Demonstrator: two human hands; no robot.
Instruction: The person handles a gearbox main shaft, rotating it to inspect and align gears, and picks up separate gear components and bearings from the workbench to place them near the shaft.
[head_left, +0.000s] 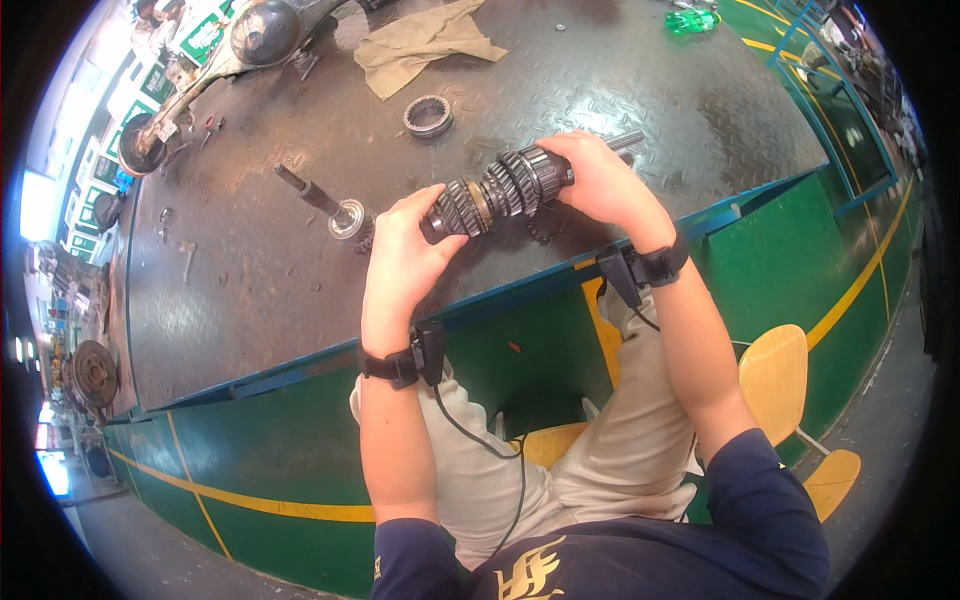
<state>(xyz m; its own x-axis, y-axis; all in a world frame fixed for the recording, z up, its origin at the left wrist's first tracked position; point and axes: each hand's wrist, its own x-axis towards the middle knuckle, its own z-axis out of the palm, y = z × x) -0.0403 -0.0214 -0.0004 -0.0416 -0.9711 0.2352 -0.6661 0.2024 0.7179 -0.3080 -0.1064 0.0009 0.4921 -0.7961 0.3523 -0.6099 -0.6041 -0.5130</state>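
A gear shaft assembly (503,188) with several toothed gears and a brass-coloured ring lies sideways between my hands, over the near part of the metal table. My left hand (405,240) is closed round its left end, thumb at the near side. Its right end sits in the grip of my right hand (598,182), fingers over the top. A thin splined rod (625,141) shows beyond the right hand. Left of my left hand, a shorter shaft with a bearing (347,219) stands tilted on the table. Behind the assembly rests a toothed steel ring (429,131).
A tan cloth (425,47) lies at the back of the table (250,300). Far left is a large axle housing (264,35); far right, a green plastic bottle (692,20). The blue table edge runs before my knees. A wooden chair (775,375) stands at right.
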